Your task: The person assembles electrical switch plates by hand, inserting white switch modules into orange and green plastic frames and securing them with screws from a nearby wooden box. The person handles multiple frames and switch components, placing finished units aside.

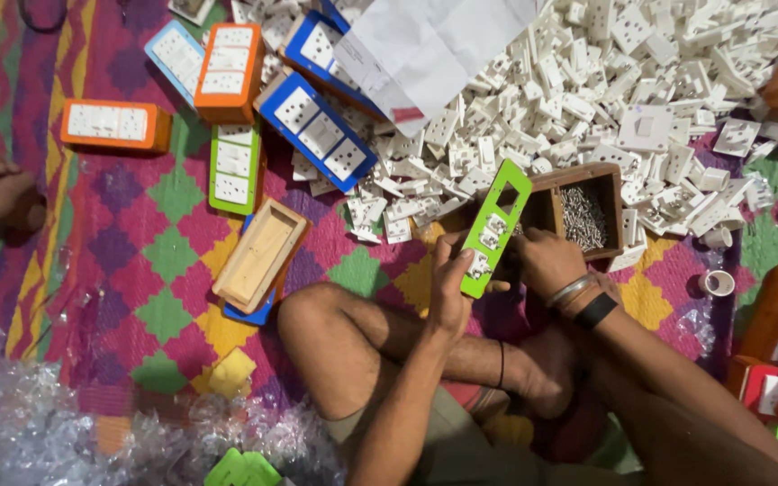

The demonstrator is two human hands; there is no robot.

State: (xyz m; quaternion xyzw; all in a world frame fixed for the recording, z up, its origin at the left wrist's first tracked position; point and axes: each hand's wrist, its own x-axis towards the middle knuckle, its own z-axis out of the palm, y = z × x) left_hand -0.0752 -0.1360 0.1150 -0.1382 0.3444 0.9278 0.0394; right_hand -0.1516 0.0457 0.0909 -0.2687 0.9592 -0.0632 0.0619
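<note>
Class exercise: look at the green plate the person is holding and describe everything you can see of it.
The green plate is a long, flat, bright green panel, plastic by its look, with rectangular cut-outs. The upper openings are empty; the lower ones hold white socket modules. It stands tilted, its top leaning right, above the person's crossed legs. The left hand grips its lower end, and the right hand touches its right edge beside a brown box of screws.

We note a lime-green faceplate (pixel 494 225) with white inserts at centre frame. The mat (pixel 146 234) shows a diamond pattern in magenta, purple, green and yellow. Upper right holds a heap of white socket parts (pixel 605 90); upper left, orange (pixel 116 124) and blue (pixel 315 130) boards with white sockets.
</note>
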